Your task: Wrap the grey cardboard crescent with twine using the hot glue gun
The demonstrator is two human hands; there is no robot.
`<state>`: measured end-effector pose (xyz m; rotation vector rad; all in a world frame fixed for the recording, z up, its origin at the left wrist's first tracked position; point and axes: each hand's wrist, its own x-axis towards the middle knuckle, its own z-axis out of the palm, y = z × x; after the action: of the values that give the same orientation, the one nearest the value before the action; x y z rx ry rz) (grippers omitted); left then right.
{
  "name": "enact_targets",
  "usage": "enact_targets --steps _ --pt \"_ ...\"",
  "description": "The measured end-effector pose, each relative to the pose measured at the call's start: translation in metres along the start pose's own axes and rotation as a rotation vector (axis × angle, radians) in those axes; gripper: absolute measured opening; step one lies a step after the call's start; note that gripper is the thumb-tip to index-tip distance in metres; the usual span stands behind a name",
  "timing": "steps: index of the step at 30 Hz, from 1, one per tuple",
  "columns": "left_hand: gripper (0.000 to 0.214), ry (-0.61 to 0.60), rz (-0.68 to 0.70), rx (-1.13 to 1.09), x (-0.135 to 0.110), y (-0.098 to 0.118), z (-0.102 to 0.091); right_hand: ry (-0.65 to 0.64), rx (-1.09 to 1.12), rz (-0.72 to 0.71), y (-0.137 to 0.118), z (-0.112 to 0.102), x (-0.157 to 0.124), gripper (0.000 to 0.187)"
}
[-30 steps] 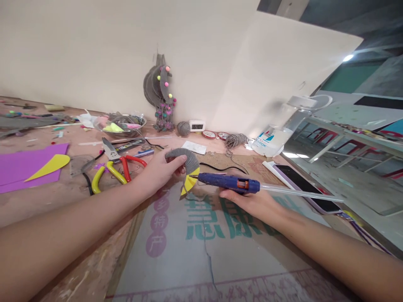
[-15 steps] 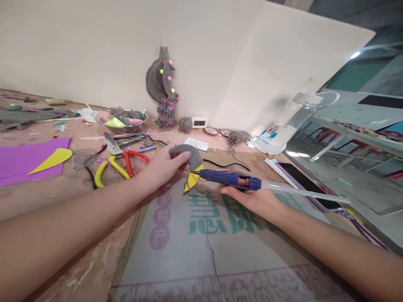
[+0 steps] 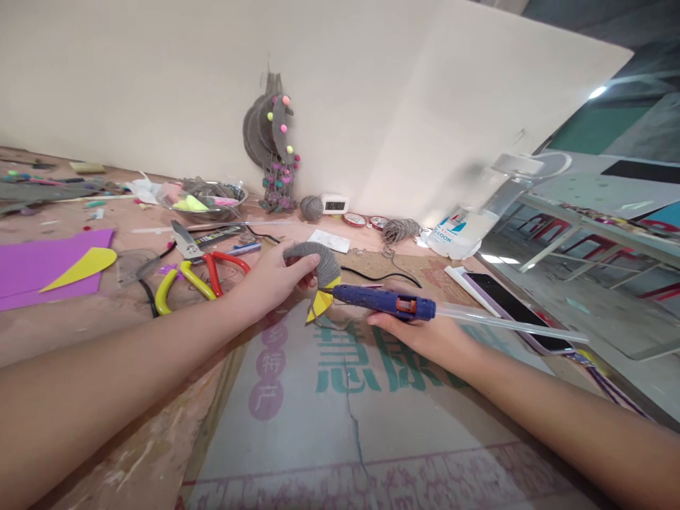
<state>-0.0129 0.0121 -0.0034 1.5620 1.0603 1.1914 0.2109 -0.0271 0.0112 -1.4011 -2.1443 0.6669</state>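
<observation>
My left hand [image 3: 268, 276] pinches a curved piece [image 3: 317, 273] that is wrapped in grey yarn, with its yellow foam tip bare at the lower end. My right hand [image 3: 419, 333] grips a blue hot glue gun [image 3: 383, 300] from below. The gun's nozzle points left and touches the piece where the grey yarn meets the yellow. A clear glue stick [image 3: 510, 322] juts out of the back of the gun to the right. Both hands hover just above a grey sheet with green and purple print [image 3: 340, 418] on the wooden table.
Pliers with red and yellow handles [image 3: 196, 273] lie left of my left hand. Purple foam with a yellow leaf shape [image 3: 47, 265] sits at far left. A metal bowl [image 3: 207, 202], a grey hanging ornament [image 3: 270, 142], a yarn ball [image 3: 312, 207], a phone [image 3: 513, 312] and a bottle [image 3: 467, 227] stand around.
The hands, piece and glue gun have barely shifted relative to each other; the nozzle stays at the yarn's edge. The view itself has moved slightly.
</observation>
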Motion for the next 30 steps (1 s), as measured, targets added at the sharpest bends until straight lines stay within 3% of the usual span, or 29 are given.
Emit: enact_targets --steps 30 --pt "0.019 0.025 -0.041 0.003 -0.0011 0.0048 0.0012 0.018 -0.035 -0.043 0.0020 0.0007 -0.0001 0.031"
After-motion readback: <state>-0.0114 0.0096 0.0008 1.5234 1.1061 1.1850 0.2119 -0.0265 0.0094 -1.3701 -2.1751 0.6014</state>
